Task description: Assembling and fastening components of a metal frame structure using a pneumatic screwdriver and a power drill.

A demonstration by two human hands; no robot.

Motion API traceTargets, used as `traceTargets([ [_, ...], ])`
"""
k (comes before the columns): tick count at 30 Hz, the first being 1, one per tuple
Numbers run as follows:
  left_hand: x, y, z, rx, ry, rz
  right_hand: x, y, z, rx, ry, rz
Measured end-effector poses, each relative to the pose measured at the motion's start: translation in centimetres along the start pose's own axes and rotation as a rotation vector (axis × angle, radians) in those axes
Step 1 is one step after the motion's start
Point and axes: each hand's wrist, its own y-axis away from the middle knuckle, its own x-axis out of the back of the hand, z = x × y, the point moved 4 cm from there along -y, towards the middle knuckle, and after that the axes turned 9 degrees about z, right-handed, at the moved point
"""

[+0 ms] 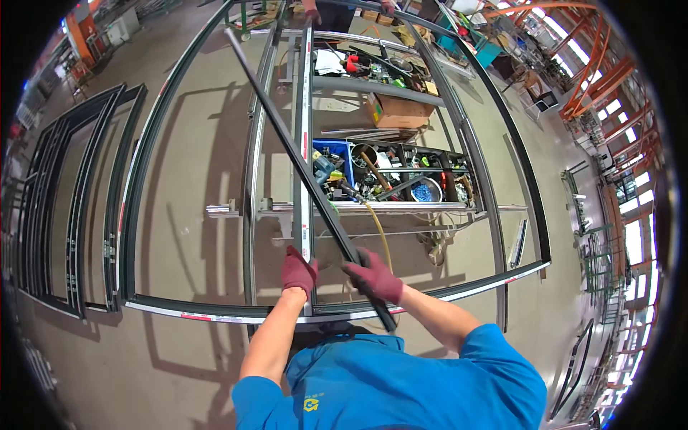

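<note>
My right hand [374, 275], in a maroon glove, is closed round a long dark metal bar [287, 143]. The bar slants from near my body up to the far left, above a large window frame [244, 313] with dark sides and white strips. My left hand [299, 273], gloved alike, is at the near end of the frame's middle bar [304, 193]. Its fingers look closed on that bar's edge, partly hidden from me. The slanting bar crosses over the middle bar.
Beneath the frame stand metal rails [373, 208] and trays of tools, with a blue bin [333, 161] and a cardboard box [400, 111]. A yellow hose [380, 233] hangs there. More dark frames [72, 201] lie at left. Another person's gloved hand [312, 16] is at the far end.
</note>
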Motion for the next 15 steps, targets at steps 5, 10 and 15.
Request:
traceTargets([
  [5, -1.2, 0.4, -2.0, -0.075, -0.132, 0.149, 7.5, 4.1, 5.0, 0.207, 0.619, 0.003],
  [10, -0.1, 0.0, -0.1, 0.108, -0.146, -0.033, 7.1, 6.1, 8.5, 0.449, 0.597, -0.062],
  [15, -1.0, -0.6, -1.3, 0.119, -0.101, -0.035, 1.1, 3.9, 7.0, 0.507, 0.495, -0.092],
])
